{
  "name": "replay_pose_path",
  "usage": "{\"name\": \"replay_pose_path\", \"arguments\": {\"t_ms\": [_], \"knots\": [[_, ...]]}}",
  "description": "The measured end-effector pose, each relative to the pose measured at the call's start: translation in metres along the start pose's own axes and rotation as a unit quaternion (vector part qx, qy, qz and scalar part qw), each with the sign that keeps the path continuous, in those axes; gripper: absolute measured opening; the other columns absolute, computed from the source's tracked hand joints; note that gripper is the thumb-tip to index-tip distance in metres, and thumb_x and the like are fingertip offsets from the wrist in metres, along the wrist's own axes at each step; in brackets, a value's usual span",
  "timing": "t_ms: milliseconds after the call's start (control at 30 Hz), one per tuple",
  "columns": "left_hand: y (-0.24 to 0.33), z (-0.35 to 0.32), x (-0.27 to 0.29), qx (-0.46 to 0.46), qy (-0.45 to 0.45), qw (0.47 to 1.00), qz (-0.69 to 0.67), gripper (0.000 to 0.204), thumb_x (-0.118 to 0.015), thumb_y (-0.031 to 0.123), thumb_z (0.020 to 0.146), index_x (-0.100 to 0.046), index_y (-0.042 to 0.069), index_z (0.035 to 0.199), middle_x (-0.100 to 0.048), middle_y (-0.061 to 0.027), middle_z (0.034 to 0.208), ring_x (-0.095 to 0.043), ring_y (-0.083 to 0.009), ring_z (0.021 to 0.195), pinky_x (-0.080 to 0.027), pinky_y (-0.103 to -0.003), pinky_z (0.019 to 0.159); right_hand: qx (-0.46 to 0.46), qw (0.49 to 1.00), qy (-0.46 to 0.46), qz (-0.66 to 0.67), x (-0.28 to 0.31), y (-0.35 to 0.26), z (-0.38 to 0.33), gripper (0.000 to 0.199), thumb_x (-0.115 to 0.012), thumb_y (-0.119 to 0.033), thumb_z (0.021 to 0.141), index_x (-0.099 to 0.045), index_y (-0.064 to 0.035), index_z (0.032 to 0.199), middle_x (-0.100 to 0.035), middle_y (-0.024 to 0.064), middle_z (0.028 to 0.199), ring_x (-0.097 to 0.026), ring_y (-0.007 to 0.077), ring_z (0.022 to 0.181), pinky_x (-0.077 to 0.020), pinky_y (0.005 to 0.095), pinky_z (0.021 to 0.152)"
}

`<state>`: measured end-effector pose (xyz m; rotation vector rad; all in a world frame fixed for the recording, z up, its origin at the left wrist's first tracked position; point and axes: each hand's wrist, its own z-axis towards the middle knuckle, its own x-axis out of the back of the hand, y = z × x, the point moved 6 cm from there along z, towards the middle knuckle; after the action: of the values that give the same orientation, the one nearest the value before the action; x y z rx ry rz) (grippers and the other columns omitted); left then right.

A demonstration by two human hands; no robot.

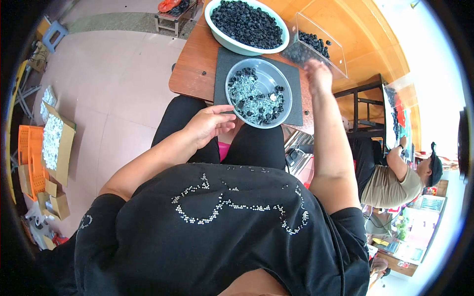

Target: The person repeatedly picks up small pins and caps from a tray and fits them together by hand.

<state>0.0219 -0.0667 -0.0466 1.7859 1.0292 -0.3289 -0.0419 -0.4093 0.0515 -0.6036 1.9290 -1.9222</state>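
wears a black short-sleeved top (197,246) with shiny studs across the chest, and black trousers (256,150). holds the bare left hand (212,123) at the near left rim of a round, clear plastic bowl (270,70), with the grip loosely apart and nothing visible in it; cannot tell touching the rim from just beside it. has in the bowl a heap of slim, silvery, screw-like pieces (244,91) mixed with small, black, ring-like pieces (249,72), lying mostly toward the left and near side. has under the bowl a flat, dark grey mat (222,74), on a reddish-brown wooden bench (190,64). shows one loose black piece on the wood left of the mat.

stretches the bare right hand (320,76) over the right side of the bench, by the near wall of a rectangular, clear plastic box (335,64) with more black pieces inside; cannot tell the grip there as together or apart, for blur. has at the far side of the bench, left of the box, a wide, pale green plastic basin (247,51) full of black pieces.

shows farther right a seated co-worker (395,185) in a tan shirt and dark cap; farther left, on the pinkish tiled floor (113,98), an open brown cardboard box (64,153), orange plastic crates (32,160) and a blue plastic stool (54,35).
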Motion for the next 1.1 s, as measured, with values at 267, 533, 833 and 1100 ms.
{"name": "replay_pose_path", "arguments": {"t_ms": [267, 533, 833, 1100], "knots": [[-0.007, 0.006, 0.007, 0.019, 0.011, 1.0, -0.006, 0.033, -0.049, 0.008, 0.091, -0.049, 0.001, 0.123, -0.059, -0.0102, 0.106, -0.059, -0.0145, 0.089, -0.049, -0.025, 0.076, 0.158, 0.694, -0.139, -0.688, -0.063, 0.069, -0.058, 0.014, -0.056, -0.004, 0.072, -0.067, -0.0013, 0.08, -0.064, 0.0224, 0.088, -0.064, 0.0346, 0.085, -0.0511, 0.0416, 0.078], [-0.009, 0.011, 0.013, 0.019, 0.022, 1.0, -0.01, 0.031, -0.048, 0.009, 0.092, -0.05, 0.001, 0.121, -0.06, -0.0095, 0.104, -0.059, -0.0141, 0.088, -0.049, -0.025, 0.076, 0.142, 0.726, -0.15, -0.656, -0.06, 0.079, -0.055, 0.016, -0.057, -0.004, 0.072, -0.066, -0.0001, 0.085, -0.064, 0.0213, 0.088, -0.063, 0.0339, 0.088, -0.0508, 0.0394, 0.079], [-0.007, 0.009, 0.003, 0.015, 0.034, 0.999, -0.039, 0.029, -0.05, 0.014, 0.092, -0.052, 0.002, 0.119, -0.061, -0.0072, 0.103, -0.059, -0.0131, 0.089, -0.048, -0.025, 0.077, 0.185, 0.907, -0.244, -0.288, -0.126, 0.023, -0.181, 0.016, -0.059, 0.001, 0.075, -0.059, -0.0018, 0.09, -0.062, 0.0155, 0.076, -0.064, 0.029, 0.073, -0.0503, 0.0356, 0.064], [-0.009, 0.014, 0.009, -0.005, -0.023, 0.994, -0.103, 0.021, -0.057, 0.016, 0.09, -0.057, 0.004, 0.108, -0.062, -0.0047, 0.097, -0.058, -0.0109, 0.086, -0.047, -0.023, 0.077, 0.227, 0.894, -0.266, -0.281, -0.119, 0.023, -0.193, 0.016, -0.059, 0.001, 0.075, -0.064, -0.001, 0.09, -0.065, 0.0165, 0.085, -0.065, 0.0302, 0.081, -0.0507, 0.0357, 0.072]]}}
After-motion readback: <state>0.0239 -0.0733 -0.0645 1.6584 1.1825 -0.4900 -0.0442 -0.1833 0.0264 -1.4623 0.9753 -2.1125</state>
